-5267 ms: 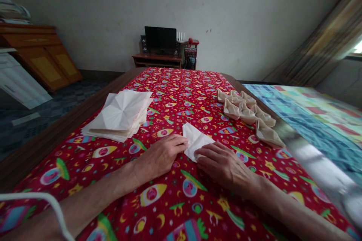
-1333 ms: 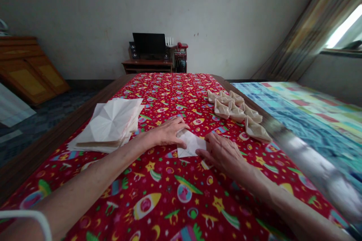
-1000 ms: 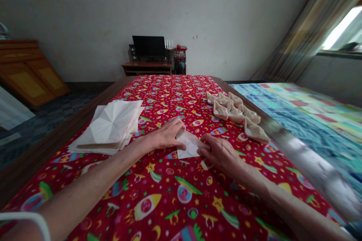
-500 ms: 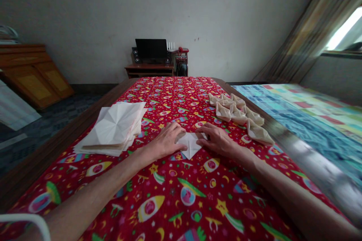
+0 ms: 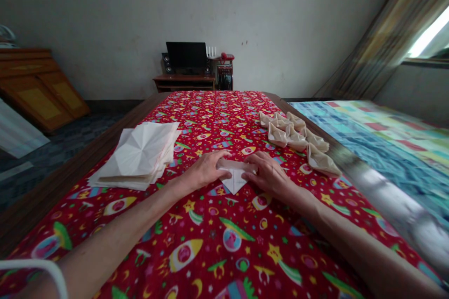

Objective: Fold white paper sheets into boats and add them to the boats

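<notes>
A small piece of folded white paper (image 5: 234,182) lies on the red patterned cloth in front of me, its point toward me. My left hand (image 5: 209,168) pinches its left side between thumb and fingers. On the opposite side my right hand (image 5: 268,171) grips the paper the same way. The paper's far edge stands raised as a band between the two hands. To the left sits a stack of creased paper sheets (image 5: 140,152). Several folded paper shapes (image 5: 296,138) are grouped at the right, beyond my right hand.
The red cloth (image 5: 224,238) covers a table with a dark wooden edge (image 5: 386,205). A bed (image 5: 351,135) adjoins on the right. At the far wall stand a monitor (image 5: 186,57) and speakers on a desk. A wooden cabinet (image 5: 42,88) is at the left. A white curved bar (image 5: 45,264) shows lower left.
The far edge of the folded paper has come up into a raised band between my hands. My fingers have shifted slightly along its sides. The view has tilted a little.
</notes>
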Demonstrator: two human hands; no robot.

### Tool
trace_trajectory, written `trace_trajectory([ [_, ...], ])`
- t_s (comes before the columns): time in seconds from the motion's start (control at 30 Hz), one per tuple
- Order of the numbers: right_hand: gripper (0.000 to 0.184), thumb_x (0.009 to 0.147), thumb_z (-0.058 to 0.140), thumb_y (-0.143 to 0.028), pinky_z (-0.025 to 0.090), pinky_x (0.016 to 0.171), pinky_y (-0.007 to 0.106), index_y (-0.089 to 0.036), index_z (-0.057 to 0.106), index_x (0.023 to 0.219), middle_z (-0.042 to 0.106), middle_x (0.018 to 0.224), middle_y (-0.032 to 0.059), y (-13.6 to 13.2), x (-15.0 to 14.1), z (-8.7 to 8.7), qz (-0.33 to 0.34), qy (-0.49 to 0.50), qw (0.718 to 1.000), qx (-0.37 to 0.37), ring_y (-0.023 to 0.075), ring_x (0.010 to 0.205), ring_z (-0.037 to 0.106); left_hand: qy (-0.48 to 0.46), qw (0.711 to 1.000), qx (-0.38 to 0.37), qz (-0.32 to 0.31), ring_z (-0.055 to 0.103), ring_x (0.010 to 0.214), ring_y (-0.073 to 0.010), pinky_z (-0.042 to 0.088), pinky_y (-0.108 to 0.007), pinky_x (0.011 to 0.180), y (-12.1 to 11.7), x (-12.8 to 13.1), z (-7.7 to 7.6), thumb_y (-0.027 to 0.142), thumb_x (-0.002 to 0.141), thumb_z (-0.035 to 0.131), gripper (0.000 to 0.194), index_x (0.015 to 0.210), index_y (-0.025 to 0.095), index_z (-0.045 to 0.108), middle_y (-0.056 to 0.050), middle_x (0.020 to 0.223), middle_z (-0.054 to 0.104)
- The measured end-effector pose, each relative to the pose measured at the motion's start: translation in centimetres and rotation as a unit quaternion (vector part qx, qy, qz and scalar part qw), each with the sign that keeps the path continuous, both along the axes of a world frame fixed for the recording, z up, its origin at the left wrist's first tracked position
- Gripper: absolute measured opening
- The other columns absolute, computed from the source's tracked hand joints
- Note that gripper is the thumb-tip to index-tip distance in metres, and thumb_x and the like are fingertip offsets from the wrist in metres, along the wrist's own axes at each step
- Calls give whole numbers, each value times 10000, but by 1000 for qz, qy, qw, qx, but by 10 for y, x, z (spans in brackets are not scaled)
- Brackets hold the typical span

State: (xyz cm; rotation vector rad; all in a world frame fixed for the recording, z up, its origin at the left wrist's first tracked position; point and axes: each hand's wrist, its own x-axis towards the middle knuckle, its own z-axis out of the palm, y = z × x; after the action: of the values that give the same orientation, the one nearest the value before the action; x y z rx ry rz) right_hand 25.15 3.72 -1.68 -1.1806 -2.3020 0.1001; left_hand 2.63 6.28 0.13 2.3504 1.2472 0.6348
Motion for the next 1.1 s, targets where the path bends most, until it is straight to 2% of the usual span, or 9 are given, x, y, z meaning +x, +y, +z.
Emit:
trace_trajectory([
  [0.17, 171, 784, 631, -311, 377, 619, 241, -177, 576, 873, 602, 825, 27, 5, -5, 3, -41, 24, 996, -78, 141, 716, 539, -2, 1000, -8, 8, 621, 743, -166, 441, -237, 622, 7, 2, 0, 295, 700, 700, 221, 897, 201, 664, 12, 813, 672],
  [0.27, 101, 785, 608, -278, 329, 558, 222, -178, 598, 804, 607, 748, 8, 4, -8, 11, -57, 20, 992, -112, 121, 641, 522, 2, 1000, 11, -6, 596, 697, -141, 407, -217, 589, 9, 1, -1, 270, 717, 680, 89, 735, 184, 662, 20, 729, 637],
  [0.37, 65, 792, 584, -232, 317, 552, 218, -177, 619, 787, 611, 717, 5, 2, -8, 13, -49, 30, 993, -100, 116, 624, 519, 3, 999, 27, -19, 574, 662, -120, 385, -210, 579, 10, -1, -1, 239, 729, 665, 77, 686, 178, 645, 28, 698, 609],
  [0.53, 73, 838, 545, -176, 341, 596, 224, -162, 608, 805, 601, 766, 35, 0, -4, 5, 4, 36, 999, -32, 129, 682, 519, 4, 998, 50, -31, 543, 647, -111, 376, -218, 595, 11, -9, -2, 175, 747, 655, 123, 637, 162, 602, 27, 667, 559],
  [0.67, 158, 886, 486, -153, 344, 617, 236, -162, 584, 763, 578, 751, 40, -1, 0, 1, 23, 0, 999, 36, 138, 692, 489, 21, 989, 123, -75, 545, 753, -133, 411, -236, 694, 8, -19, -3, 133, 819, 585, 134, 689, 158, 568, 0, 748, 563],
  [0.8, 219, 927, 433, -168, 347, 658, 269, -167, 592, 776, 569, 778, 55, -4, 1, 4, 33, -92, 990, 100, 162, 730, 450, 104, 963, 210, -131, 519, 847, -165, 436, -282, 784, 0, -27, -1, 107, 903, 448, 168, 785, 152, 559, -34, 838, 569],
  [0.93, 174, 925, 477, -204, 355, 715, 302, -173, 620, 832, 585, 848, 65, -12, 2, 13, 50, -173, 978, 103, 180, 789, 449, 176, 943, 240, -149, 504, 902, -181, 442, -307, 828, -10, -32, 2, 100, 917, 419, 185, 897, 152, 595, -47, 917, 577],
  [1.1, 149, 914, 484, -177, 370, 774, 333, -172, 633, 917, 590, 938, 82, -18, 3, 18, 69, -209, 970, 100, 197, 849, 458, 212, 932, 252, -153, 521, 978, -199, 442, -354, 878, -17, -41, 3, 58, 877, 441, 271, 1053, 183, 605, -57, 1029, 602],
])
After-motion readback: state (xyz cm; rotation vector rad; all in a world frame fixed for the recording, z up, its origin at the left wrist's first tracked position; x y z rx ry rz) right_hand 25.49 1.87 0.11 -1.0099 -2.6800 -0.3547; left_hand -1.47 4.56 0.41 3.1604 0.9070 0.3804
